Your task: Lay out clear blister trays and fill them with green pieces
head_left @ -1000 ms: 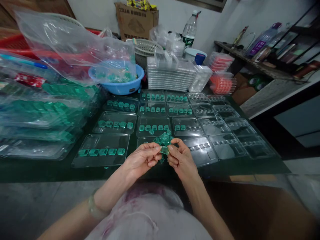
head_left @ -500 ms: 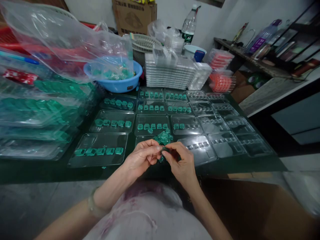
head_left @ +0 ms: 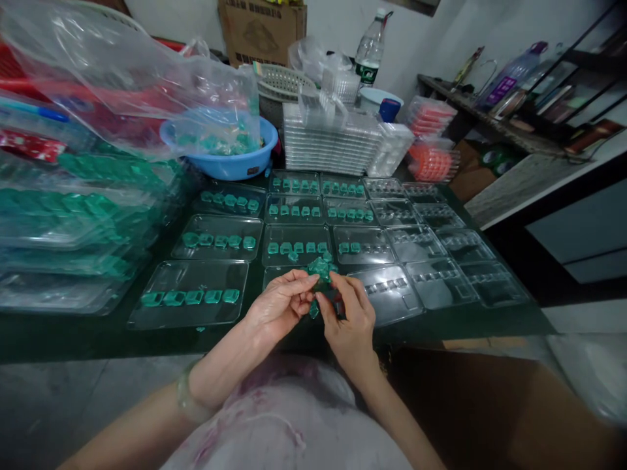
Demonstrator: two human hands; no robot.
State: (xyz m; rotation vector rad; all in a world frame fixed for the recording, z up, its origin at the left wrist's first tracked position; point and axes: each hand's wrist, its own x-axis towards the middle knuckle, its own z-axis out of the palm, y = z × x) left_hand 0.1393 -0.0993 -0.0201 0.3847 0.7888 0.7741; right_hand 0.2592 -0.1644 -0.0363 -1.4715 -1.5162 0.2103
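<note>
My left hand (head_left: 279,307) and my right hand (head_left: 345,316) meet at the table's near edge, fingers pinched together on a small green plastic piece (head_left: 314,308). Just beyond the fingertips lies a loose heap of the same green pieces (head_left: 321,266) on a clear blister tray (head_left: 275,277). A grid of clear trays spreads ahead: those on the left and centre, like the tray (head_left: 192,299), hold rows of green pieces, while the trays on the right (head_left: 443,282) have bare slots.
A blue bowl (head_left: 230,163) of green pieces sits under a clear plastic bag (head_left: 122,85). Filled trays are stacked at the left (head_left: 63,222). A stack of clear trays (head_left: 333,147), a water bottle (head_left: 369,49) and a cardboard box (head_left: 262,29) stand behind.
Both hands stayed together at the near edge. The right hand's fingers turned and curled over the green piece, and the view shifted slightly.
</note>
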